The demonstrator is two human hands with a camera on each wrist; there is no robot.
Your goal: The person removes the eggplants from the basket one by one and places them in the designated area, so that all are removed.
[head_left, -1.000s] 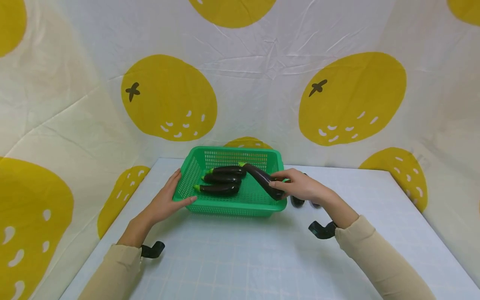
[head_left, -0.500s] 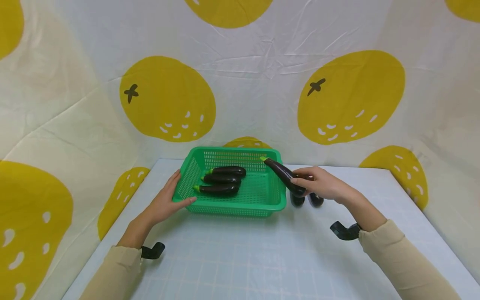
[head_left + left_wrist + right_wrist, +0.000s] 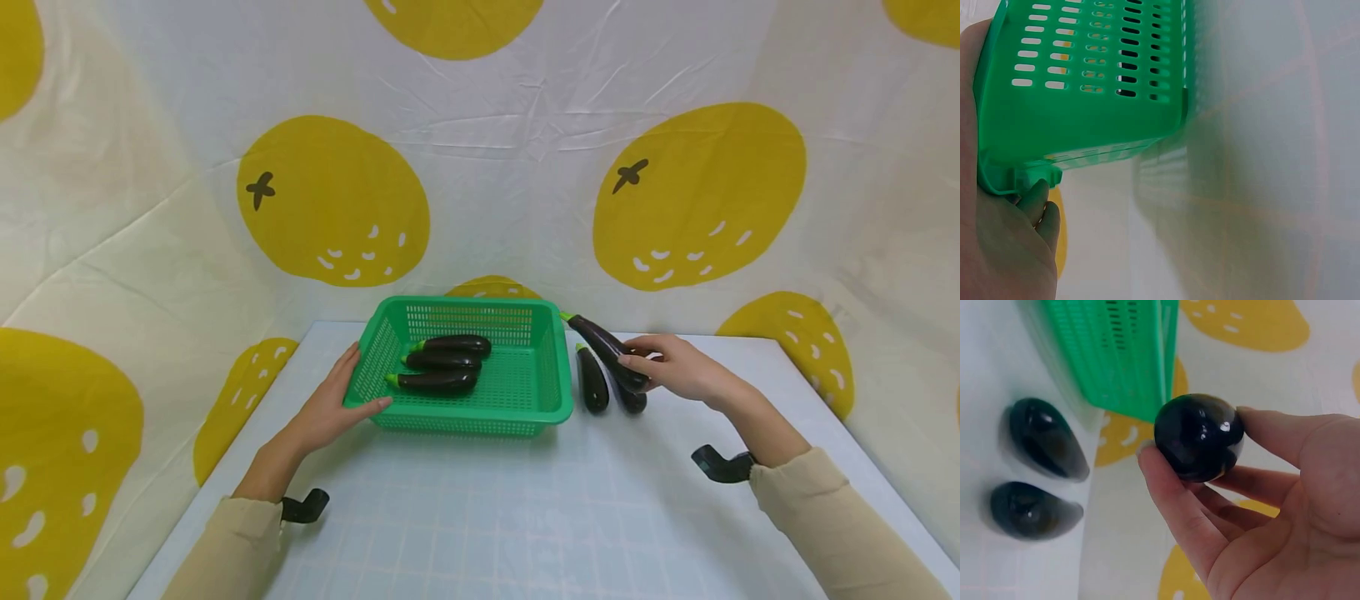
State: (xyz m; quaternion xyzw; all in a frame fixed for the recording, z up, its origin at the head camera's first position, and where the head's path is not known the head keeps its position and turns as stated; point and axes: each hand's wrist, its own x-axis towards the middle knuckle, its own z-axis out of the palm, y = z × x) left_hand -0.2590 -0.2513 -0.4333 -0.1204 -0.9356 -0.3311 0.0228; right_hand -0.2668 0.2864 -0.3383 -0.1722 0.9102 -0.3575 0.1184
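Note:
A green plastic basket (image 3: 480, 421) stands on the table, with three dark eggplants (image 3: 438, 382) lying in its left half. At its left end my left hand (image 3: 322, 412) holds the rim, thumb along the front corner; the left wrist view shows fingertips (image 3: 1044, 209) curled under the rim. To the right of the basket, my right hand (image 3: 671, 367) pinches an eggplant (image 3: 606, 350) near its thick end, its green stem pointing up and left. It is above the table, and the right wrist view shows its round bottom (image 3: 1197, 437) between thumb and fingers.
Two more eggplants lie on the table right of the basket: one (image 3: 592, 382) beside its wall, the other (image 3: 632, 400) partly hidden beneath the held one. A white cloth with yellow fruit prints (image 3: 697, 200) hangs behind the table (image 3: 480, 517).
My right hand has carried the eggplant rightward from over the basket to above the table, uncovering the eggplants lying there. My left hand stays on the basket, which has not moved.

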